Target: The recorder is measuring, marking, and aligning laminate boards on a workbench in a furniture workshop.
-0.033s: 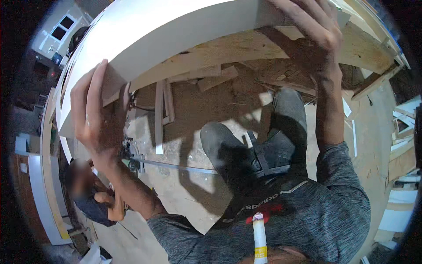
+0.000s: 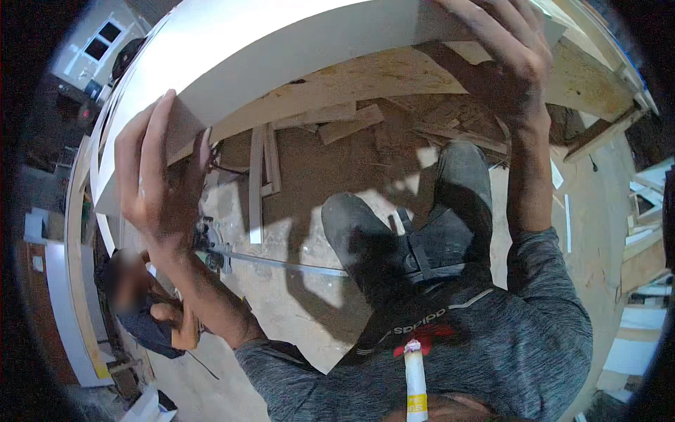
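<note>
A long white board [image 2: 309,53] spans the top of the head view, its front edge facing me. My left hand [image 2: 151,165] grips its left part, with fingers over the front edge and the thumb underneath. Farther right, my right hand [image 2: 510,60] is closed on the same edge; its fingertips are cut off by the upper border. Just beneath the board runs a raw wooden beam [image 2: 337,83]. What the board rests on is mostly hidden.
Wood offcuts [image 2: 351,125] and upright strips [image 2: 256,186] lie beyond my knees. A long metal bar [image 2: 295,267] crosses the floor. Another person [image 2: 151,316] crouches at the left. White scraps [image 2: 636,337] pile up on the right. A cigarette [image 2: 415,380] juts from the lower edge.
The view has shifted very slightly. Both hands keep the same hold on the white board, and the person at the left has leaned a little.
</note>
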The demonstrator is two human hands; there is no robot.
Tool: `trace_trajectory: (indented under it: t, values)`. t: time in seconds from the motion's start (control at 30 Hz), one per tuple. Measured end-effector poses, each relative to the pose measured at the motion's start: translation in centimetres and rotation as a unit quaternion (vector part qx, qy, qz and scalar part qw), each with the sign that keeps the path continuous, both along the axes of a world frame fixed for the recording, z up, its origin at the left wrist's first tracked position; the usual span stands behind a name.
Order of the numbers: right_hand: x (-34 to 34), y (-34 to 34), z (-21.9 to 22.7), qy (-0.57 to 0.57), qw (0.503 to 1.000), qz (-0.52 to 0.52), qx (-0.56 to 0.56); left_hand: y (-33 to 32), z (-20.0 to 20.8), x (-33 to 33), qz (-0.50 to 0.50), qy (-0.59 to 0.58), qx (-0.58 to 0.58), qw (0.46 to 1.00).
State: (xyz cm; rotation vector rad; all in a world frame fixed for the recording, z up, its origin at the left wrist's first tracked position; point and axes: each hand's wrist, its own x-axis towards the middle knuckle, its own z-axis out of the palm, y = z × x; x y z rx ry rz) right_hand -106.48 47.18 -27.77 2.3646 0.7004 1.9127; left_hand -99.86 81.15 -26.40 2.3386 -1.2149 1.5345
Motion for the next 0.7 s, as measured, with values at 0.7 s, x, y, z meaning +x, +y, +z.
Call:
trace_trajectory:
  t: [0.7]
  values:
    - [0.8, 1.0, -1.1, -0.039, 0.990, -0.110, -0.085, 3.0, -0.5, 2.2, 0.006, -0.142, 0.031, 0.989]
